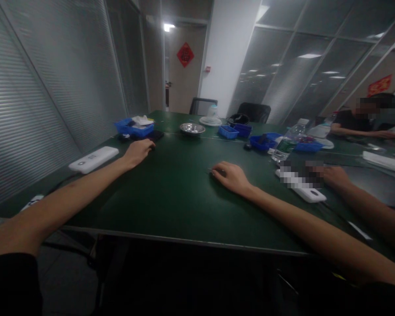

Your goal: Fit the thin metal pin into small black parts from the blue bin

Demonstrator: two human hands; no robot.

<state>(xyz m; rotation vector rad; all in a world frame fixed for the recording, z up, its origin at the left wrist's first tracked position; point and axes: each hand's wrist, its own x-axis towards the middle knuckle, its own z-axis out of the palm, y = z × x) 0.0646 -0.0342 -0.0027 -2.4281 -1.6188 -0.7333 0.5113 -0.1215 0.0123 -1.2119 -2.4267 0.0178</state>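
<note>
Both my arms stretch out over a dark green table (171,206). My left hand (138,151) lies far out on the left with its fingers curled down against a small dark object (154,136), just in front of a blue tray (134,127) that holds white material. My right hand (231,176) rests at mid-table with the fingers bent and pressed together. A thin, pale sliver shows at its fingertips, too small to name.
A white flat device (94,159) lies left of my left arm. Behind are a steel bowl (192,128), several blue trays (228,131), a small white fan (211,119) and a water bottle (287,145). Another person's hand (336,176) rests beside a second white device (311,193) on the right.
</note>
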